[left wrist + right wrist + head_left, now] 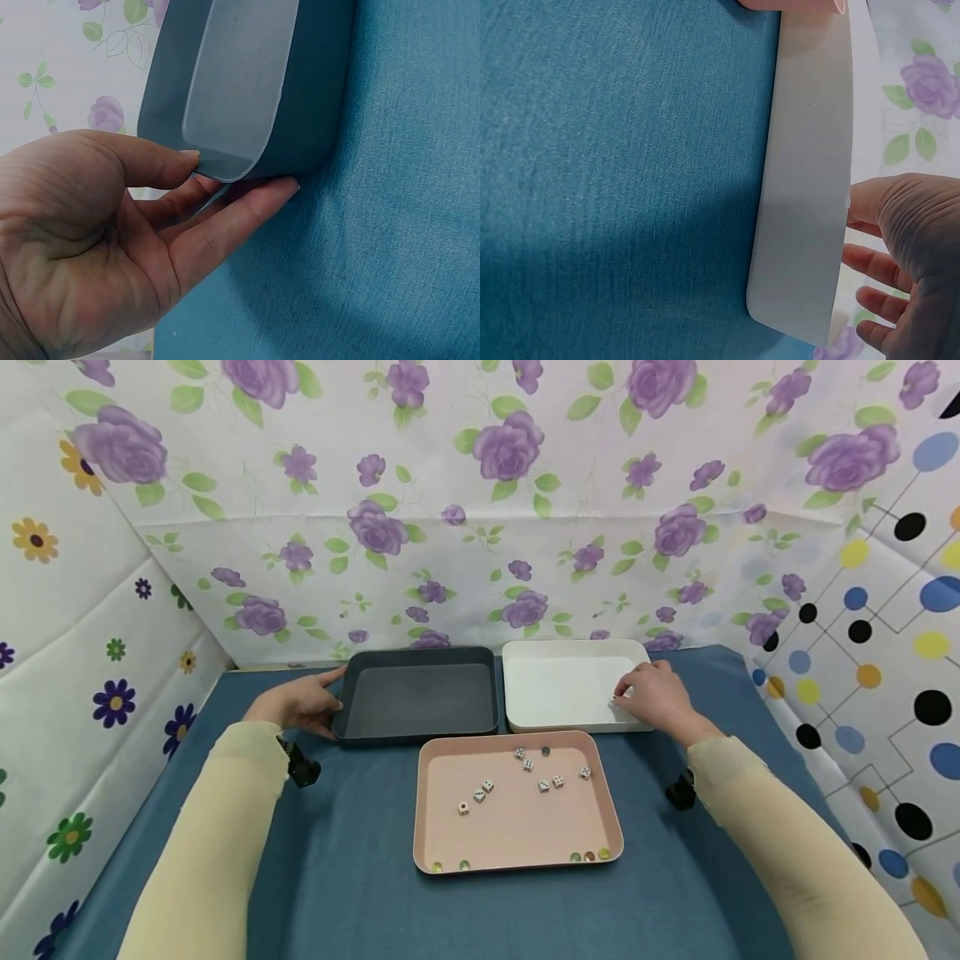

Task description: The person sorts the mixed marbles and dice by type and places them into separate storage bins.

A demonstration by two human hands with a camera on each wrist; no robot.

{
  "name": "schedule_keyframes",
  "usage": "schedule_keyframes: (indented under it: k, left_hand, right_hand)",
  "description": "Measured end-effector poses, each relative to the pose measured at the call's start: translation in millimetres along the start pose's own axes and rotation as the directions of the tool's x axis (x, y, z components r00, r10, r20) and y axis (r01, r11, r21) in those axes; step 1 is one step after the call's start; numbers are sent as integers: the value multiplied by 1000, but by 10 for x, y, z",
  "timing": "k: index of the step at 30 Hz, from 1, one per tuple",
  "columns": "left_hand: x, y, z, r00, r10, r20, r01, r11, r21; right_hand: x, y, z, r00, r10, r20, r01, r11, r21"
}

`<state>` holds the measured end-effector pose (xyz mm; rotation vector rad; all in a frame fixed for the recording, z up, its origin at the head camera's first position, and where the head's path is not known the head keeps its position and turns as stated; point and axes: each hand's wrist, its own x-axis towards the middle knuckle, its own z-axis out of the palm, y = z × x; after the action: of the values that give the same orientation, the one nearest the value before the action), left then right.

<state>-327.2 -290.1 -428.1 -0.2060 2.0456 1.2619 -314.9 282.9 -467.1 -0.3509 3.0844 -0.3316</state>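
Observation:
My left hand (pixel 302 703) grips the left end of a dark grey tray (pixel 420 727), thumb at the rim and fingers against the outer wall, as the left wrist view shows. Over the right part of a white tray (pixel 555 718), my right hand (pixel 654 695) pinches a small white die (pixel 614 700) between thumb and forefinger, mostly hidden by the fingertips. The right wrist view shows the other fingers loosely bent behind the white tray's wall (pixel 802 187). A pink tray (pixel 517 843) in front holds several white dice (pixel 558 782) scattered about.
Several glassy beads (pixel 464 865) lie along the pink tray's front edge, and a darker one (pixel 545 751) lies near its back. The trays stand close together on a blue cloth (pixel 345 893). Flowered sheeting (pixel 465 568) rises behind, with dotted sheeting (pixel 885 693) at the right.

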Motion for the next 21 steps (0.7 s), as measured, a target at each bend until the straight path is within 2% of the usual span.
schedule_keyframes:
  k: [10,16,21]
  left_hand:
    - [-5,-12,-3,1000,-13,16,13,1000,-4]
    - [-24,-16,-12,999,-25,34,27,999,-46]
    - [-13,0,-27,999,-27,34,28,999,-45]
  right_hand:
    - [-57,5,-17,1000,-4,9,4,1000,18]
    - [-171,-20,-128,998,-37,-60,40,998,45]
    - [-285,-106,-224,990,-86,-112,93,994,63]
